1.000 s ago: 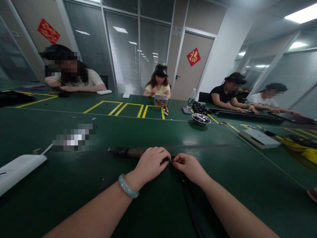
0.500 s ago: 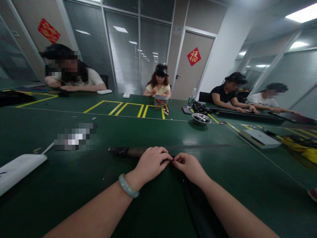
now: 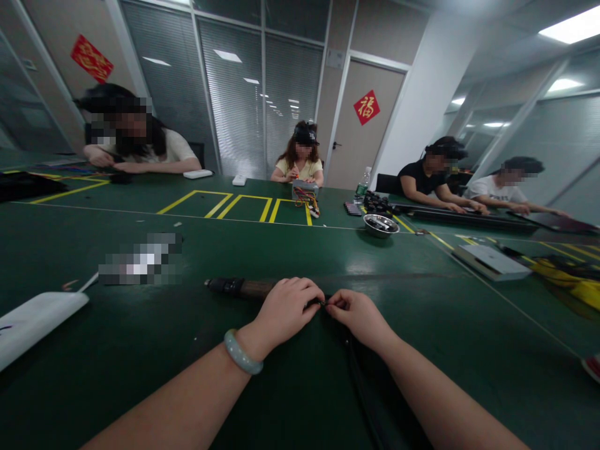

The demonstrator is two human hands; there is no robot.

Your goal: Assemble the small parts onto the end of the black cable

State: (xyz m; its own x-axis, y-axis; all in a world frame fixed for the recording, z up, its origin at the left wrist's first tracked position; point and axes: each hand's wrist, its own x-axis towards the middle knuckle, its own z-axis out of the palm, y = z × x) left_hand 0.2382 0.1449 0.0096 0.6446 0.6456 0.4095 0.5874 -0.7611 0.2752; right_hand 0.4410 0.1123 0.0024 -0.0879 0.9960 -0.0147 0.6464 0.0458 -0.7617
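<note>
On the green table before me lies a long, slim dark thing with a brown grip (image 3: 254,289) and a black end section (image 3: 225,285) to the left. My left hand (image 3: 288,309), with a pale green bangle (image 3: 242,353) on the wrist, rests over it, thumb and fingers pinched. My right hand (image 3: 360,317) is pinched just beside it, fingertips almost touching the left ones. A small dark piece with a glint sits between the fingertips, too small to name. From the right fingertips a black strap (image 3: 359,375) runs down toward the bottom edge.
At left lie a white power strip-like block (image 3: 40,322) and a pixelated object (image 3: 140,262). Farther off stand a metal bowl (image 3: 381,226), a grey box with wires (image 3: 304,189), a bottle (image 3: 364,180) and a flat white box (image 3: 491,262). Several people sit around the table.
The fingertips of both hands have shifted very slightly, and a small glint now shows between them. Otherwise the hands and the things around them stay in place.
</note>
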